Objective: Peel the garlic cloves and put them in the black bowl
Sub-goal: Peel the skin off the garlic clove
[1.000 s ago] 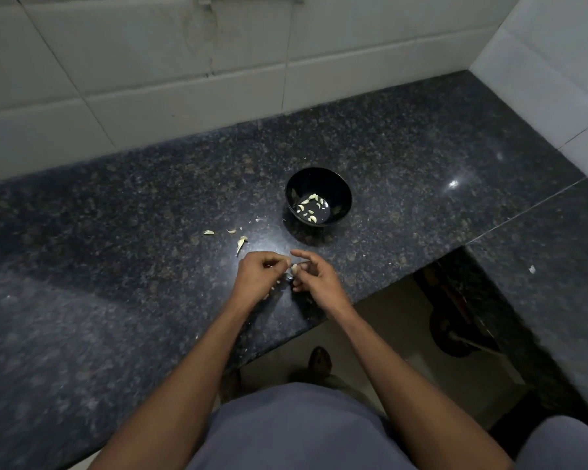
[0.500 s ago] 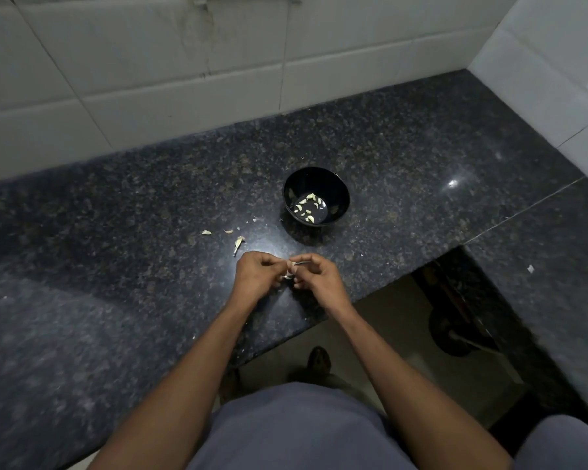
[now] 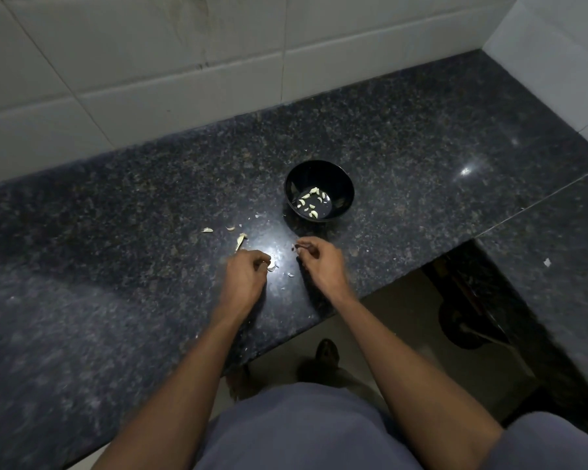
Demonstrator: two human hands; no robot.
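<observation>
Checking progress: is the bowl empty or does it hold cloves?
Not empty: the bowl stands upright with several pale cloves on its bottom.

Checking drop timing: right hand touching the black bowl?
Apart. Head view shows bare countertop between the right hand and the black bowl.

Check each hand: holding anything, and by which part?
Left hand grips a garlic clove in curled fingers; only its tip shows. Right hand pinches something small at its fingertips; cannot tell what.

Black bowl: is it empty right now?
No, the black bowl holds several pale peeled garlic cloves lying on its bottom.
</observation>
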